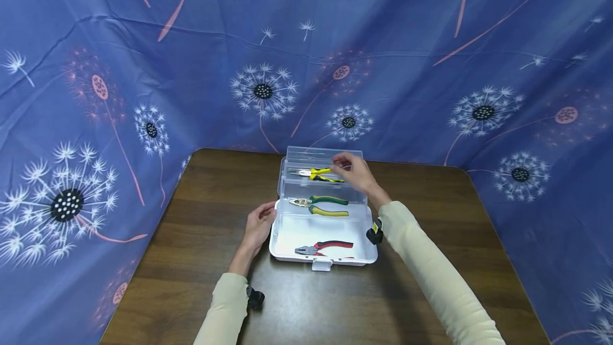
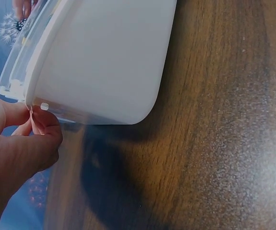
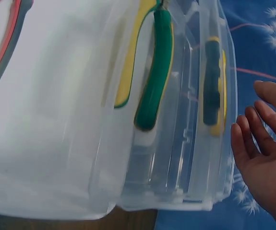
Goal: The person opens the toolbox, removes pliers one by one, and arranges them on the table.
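An opened white toolbox [image 1: 306, 228] has clear trays fanned out in steps at the back. My left hand [image 1: 261, 223] is at its left side; in the left wrist view its thumb and fingers pinch the box's rim near the back corner. My right hand [image 1: 355, 173] is over the right end of the upper tray, fingers loosely bent, holding nothing. Needle-nose pliers [image 1: 322, 171] with yellow-black handles lie in that upper tray, beside the right fingers. Green-and-yellow combination pliers [image 1: 330, 199] lie in the lower tray. Red-and-black pliers [image 1: 335, 243] rest on the box floor.
The toolbox stands on a dark wooden table [image 1: 206, 217], toward its back edge. A blue cloth [image 1: 201, 84] with dandelion prints hangs behind and on both sides. A white latch [image 1: 322, 265] sticks out from the box's front.
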`<state>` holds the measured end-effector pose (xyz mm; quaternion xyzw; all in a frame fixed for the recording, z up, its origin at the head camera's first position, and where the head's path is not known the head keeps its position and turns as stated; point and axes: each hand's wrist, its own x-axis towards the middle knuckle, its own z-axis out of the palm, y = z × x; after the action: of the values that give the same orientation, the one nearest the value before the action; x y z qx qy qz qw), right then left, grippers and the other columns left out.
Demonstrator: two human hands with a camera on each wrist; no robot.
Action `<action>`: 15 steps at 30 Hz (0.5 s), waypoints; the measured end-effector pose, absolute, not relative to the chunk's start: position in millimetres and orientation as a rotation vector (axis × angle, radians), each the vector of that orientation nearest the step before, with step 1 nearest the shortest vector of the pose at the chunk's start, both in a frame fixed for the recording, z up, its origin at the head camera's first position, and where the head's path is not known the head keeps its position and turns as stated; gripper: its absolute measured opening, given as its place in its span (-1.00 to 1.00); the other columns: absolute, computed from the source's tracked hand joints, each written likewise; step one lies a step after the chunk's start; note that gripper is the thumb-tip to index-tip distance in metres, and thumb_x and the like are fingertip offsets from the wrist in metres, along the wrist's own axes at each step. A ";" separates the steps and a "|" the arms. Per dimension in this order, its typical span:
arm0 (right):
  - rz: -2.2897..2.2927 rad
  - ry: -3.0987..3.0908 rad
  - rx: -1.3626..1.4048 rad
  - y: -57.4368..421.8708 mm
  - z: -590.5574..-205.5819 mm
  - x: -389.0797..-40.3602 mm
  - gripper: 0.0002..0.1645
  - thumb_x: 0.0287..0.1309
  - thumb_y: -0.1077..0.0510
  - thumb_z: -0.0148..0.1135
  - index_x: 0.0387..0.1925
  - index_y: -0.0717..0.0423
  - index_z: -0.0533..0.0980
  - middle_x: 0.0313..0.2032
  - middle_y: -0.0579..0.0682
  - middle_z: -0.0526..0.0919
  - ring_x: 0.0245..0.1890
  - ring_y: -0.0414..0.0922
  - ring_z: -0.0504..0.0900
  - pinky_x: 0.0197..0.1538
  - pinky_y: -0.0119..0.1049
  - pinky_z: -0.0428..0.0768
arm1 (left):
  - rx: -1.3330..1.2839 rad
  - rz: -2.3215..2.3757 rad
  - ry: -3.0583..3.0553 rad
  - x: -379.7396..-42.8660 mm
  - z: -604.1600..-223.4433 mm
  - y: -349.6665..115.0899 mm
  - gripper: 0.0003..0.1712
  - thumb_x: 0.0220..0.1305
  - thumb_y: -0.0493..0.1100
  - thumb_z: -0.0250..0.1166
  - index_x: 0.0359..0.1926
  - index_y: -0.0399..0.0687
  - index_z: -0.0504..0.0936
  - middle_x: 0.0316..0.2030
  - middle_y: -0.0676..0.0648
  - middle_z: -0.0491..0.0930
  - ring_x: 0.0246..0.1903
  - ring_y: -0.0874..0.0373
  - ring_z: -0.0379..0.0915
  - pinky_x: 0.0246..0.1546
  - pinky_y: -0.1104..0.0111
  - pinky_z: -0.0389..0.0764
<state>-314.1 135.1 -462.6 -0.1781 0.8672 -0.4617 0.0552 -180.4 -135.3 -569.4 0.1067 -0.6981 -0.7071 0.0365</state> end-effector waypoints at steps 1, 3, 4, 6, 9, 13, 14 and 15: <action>-1.389 2.631 -0.566 132.0 -462.6 -314.1 -0.56 0.42 0.17 0.28 0.19 0.36 0.52 0.02 0.23 0.63 0.01 0.11 0.60 0.18 0.02 0.54 | 0.328 -2.170 -2.144 -180.5 -569.3 -135.3 -0.63 0.47 -0.39 0.17 0.23 -0.46 0.55 0.06 -0.37 0.58 0.03 -0.03 0.50 -0.05 0.53 0.50; -1.367 2.632 -0.600 126.0 -463.6 -314.2 -0.56 0.40 0.17 0.30 0.18 0.36 0.53 0.04 0.24 0.64 0.04 0.13 0.60 0.20 0.02 0.53 | 0.325 -2.168 -2.142 -180.5 -569.3 -135.1 -0.63 0.47 -0.39 0.17 0.23 -0.46 0.55 0.06 -0.38 0.58 0.04 -0.06 0.50 -0.04 0.52 0.50; -1.353 2.634 -0.618 123.2 -464.5 -314.1 -0.57 0.40 0.18 0.30 0.18 0.36 0.53 0.06 0.25 0.64 0.07 0.14 0.60 0.22 0.03 0.53 | 0.326 -2.166 -2.142 -180.5 -569.2 -135.0 -0.63 0.47 -0.39 0.17 0.23 -0.46 0.55 0.07 -0.38 0.57 0.05 -0.07 0.50 -0.04 0.52 0.50; -1.322 2.642 -0.635 117.8 -466.2 -313.5 -0.58 0.39 0.19 0.31 0.17 0.34 0.55 0.08 0.25 0.63 0.11 0.15 0.60 0.25 0.03 0.51 | 0.331 -2.168 -2.141 -180.5 -568.4 -134.8 -0.62 0.46 -0.39 0.17 0.23 -0.45 0.55 0.07 -0.38 0.57 0.06 -0.08 0.50 -0.03 0.52 0.50; -1.228 2.682 -0.702 111.0 -470.7 -313.7 -0.59 0.38 0.19 0.32 0.16 0.31 0.57 0.11 0.23 0.63 0.15 0.15 0.57 0.29 0.05 0.48 | 0.326 -2.165 -2.145 -180.4 -567.9 -134.5 -0.62 0.46 -0.38 0.18 0.23 -0.44 0.56 0.07 -0.37 0.57 0.05 -0.05 0.50 -0.03 0.51 0.50; -1.016 2.756 -0.859 102.3 -473.3 -314.0 -0.58 0.37 0.16 0.33 0.15 0.33 0.60 0.08 0.23 0.65 0.13 0.16 0.51 0.32 0.10 0.35 | 0.333 -2.160 -2.147 -180.2 -568.2 -134.4 -0.63 0.46 -0.37 0.19 0.22 -0.44 0.57 0.04 -0.34 0.58 0.02 0.01 0.51 -0.05 0.52 0.51; -0.954 2.774 -0.894 99.9 -472.8 -314.0 -0.57 0.38 0.15 0.32 0.16 0.34 0.60 0.06 0.23 0.65 0.11 0.16 0.50 0.30 0.12 0.33 | 0.333 -2.158 -2.146 -180.1 -568.4 -134.5 -0.63 0.46 -0.38 0.19 0.21 -0.45 0.57 0.04 -0.34 0.59 0.02 0.01 0.51 -0.05 0.52 0.51; -0.900 2.783 -0.907 97.5 -471.6 -313.8 -0.56 0.39 0.13 0.31 0.17 0.33 0.59 0.06 0.23 0.64 0.10 0.16 0.47 0.29 0.13 0.30 | 0.334 -2.157 -2.144 -180.0 -568.4 -134.6 -0.64 0.46 -0.38 0.19 0.21 -0.45 0.57 0.04 -0.34 0.58 0.02 0.01 0.51 -0.06 0.53 0.51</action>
<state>-313.8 97.5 -471.6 -0.2960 0.9081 -0.2936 0.0396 -180.0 -134.6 -568.4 0.1091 -0.7002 -0.7044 0.0407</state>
